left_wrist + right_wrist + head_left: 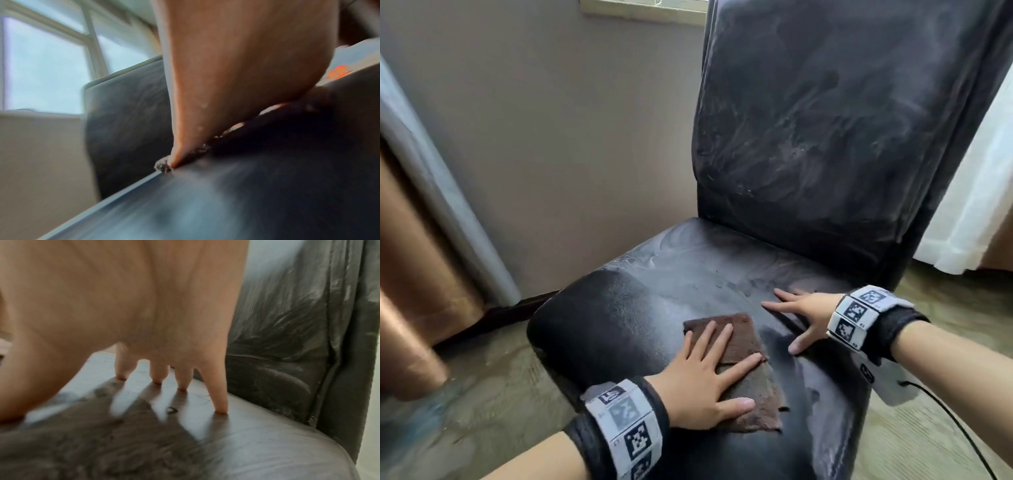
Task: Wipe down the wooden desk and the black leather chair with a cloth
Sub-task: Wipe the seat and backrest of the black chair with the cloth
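Note:
The black leather chair [808, 144] fills the middle of the head view, its seat [681, 277] and backrest smeared with pale dust streaks. A brown cloth [743, 339] lies flat on the seat's front part. My left hand [709, 373] presses flat on the cloth with straight, spread fingers. The left wrist view shows the left hand [226, 73] edge-on over the cloth's fringe [163, 165]. My right hand [799, 313] rests flat on the bare seat to the right of the cloth, fingers spread. The right wrist view shows its fingertips [221, 410] touching the dusty seat [267, 443].
A beige wall [558, 137] and a brown curtain [410, 274] stand left of the chair. A white curtain [983, 192] hangs at the right. A black cable [955, 421] trails over the patterned floor. The window [43, 65] lies behind the backrest.

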Motion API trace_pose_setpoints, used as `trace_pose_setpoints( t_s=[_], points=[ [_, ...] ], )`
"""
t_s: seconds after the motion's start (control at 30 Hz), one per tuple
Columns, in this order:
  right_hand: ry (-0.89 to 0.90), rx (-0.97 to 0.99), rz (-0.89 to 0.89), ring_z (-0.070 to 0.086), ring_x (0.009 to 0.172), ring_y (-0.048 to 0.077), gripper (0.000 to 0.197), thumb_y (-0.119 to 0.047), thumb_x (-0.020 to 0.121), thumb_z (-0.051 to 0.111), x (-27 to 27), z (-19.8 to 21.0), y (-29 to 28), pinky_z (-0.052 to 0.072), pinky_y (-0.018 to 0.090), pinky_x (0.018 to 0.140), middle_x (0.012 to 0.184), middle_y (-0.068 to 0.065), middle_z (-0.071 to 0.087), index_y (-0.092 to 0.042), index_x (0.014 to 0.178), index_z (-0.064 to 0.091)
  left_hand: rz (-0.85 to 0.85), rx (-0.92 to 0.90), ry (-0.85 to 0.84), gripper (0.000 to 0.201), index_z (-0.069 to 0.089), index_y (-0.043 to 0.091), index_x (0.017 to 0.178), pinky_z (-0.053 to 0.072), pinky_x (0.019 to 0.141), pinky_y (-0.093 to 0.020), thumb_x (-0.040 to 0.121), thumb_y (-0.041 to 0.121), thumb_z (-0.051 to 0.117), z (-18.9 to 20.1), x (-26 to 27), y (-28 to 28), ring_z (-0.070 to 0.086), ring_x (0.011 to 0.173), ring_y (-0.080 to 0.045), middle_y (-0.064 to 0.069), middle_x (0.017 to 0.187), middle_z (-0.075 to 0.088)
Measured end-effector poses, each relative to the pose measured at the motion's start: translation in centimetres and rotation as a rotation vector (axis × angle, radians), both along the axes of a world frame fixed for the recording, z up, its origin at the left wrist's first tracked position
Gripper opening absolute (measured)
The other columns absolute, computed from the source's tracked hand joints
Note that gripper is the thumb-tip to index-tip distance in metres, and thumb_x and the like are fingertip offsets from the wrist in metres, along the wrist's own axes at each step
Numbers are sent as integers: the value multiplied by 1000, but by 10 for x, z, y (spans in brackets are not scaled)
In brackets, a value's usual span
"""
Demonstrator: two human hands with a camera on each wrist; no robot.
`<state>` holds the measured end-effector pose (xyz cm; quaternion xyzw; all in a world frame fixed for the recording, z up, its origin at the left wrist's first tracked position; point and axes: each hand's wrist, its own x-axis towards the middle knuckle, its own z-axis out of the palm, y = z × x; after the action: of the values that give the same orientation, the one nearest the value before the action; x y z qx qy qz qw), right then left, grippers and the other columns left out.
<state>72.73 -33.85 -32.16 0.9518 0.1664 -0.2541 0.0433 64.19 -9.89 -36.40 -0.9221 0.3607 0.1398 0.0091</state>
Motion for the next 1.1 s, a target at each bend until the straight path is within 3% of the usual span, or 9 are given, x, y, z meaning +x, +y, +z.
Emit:
trace_pose_setpoints(
  t_s=[0.07, 0.2, 0.33, 0.5, 0.57, 0.77, 0.83, 0.93, 1.1],
  points=[
    [-28, -36, 11, 0, 145, 29, 94, -49, 78, 68, -3, -2, 4, 11, 37, 116, 158, 3, -6, -41, 146, 4, -186, -43, -17, 78, -14, 51, 141, -20, 111, -48, 67, 76, -1, -1, -24, -33, -34, 137, -26, -8, 153, -31],
    [-64, -24, -13, 7, 144, 29, 95, -55, 72, 70, -4, -1, 6, 14, 37, 117, 158, 0, -1, -46, 145, 8, -352, -72, -54, 67, 1, 50, 145, -16, 112, -49, 84, 71, 20, -6, -50, -66, -30, 138, -23, -6, 156, -22],
    [-77, -76, 14, 16, 143, 31, 88, -54, 80, 63, -8, -3, 8, 20, 37, 116, 158, 2, -1, -44, 146, 6, -153, -77, -109, 86, 1, 53, 144, -8, 117, -41, 63, 83, -5, -5, -17, -26, -17, 145, -19, 0, 158, -16],
    [-86, -113, 35, 29, 138, 30, 90, -65, 75, 59, -12, 0, 13, 28, 33, 111, 158, -1, 1, -48, 145, 5, 126, 82, -72, 77, -13, 55, 140, -6, 118, -41, 71, 85, 2, -1, 2, 19, -23, 143, -23, -5, 156, -24],
    [-101, -139, 51, 36, 134, 30, 89, -64, 76, 59, -14, 1, 18, 31, 31, 107, 158, 2, 3, -46, 145, 7, 92, 68, -49, 68, -15, 50, 142, -7, 117, -47, 83, 78, 7, 0, -18, 2, -27, 141, -31, -12, 153, -28],
    [-134, -229, 114, 48, 123, 31, 75, -53, 88, 53, -20, 6, 27, 40, 32, 97, 157, 7, 8, -43, 146, 6, -141, -49, -88, 72, -38, 55, 117, -13, 112, -52, 50, 73, -19, -1, -62, -52, -32, 137, -35, -11, 141, -40],
    [-138, -234, 123, 50, 121, 29, 72, -54, 88, 51, -24, 10, 30, 41, 31, 95, 157, 5, 8, -45, 146, 8, -144, -58, -147, 68, -32, 55, 123, -2, 115, -52, 60, 74, -17, -5, -62, -45, -16, 143, -36, -15, 153, -24],
    [-92, -157, 110, 47, 125, 24, 65, -49, 90, 51, -35, 18, 25, 36, 27, 100, 157, -2, 8, -45, 145, 16, 28, -55, -134, 63, 0, 43, 144, 45, 101, -45, 87, 68, -7, -7, -63, -24, 44, 131, -33, -16, 146, 41],
    [-135, 126, 190, 5, 145, 11, 56, -41, 96, 41, -94, 19, 10, 7, 20, 115, 157, -7, -1, -35, 146, 19, 135, -138, -103, 90, 1, 34, 150, 31, 93, -39, 74, 75, 25, -30, -82, -28, 39, 125, -31, -18, 138, 38]
  ],
)
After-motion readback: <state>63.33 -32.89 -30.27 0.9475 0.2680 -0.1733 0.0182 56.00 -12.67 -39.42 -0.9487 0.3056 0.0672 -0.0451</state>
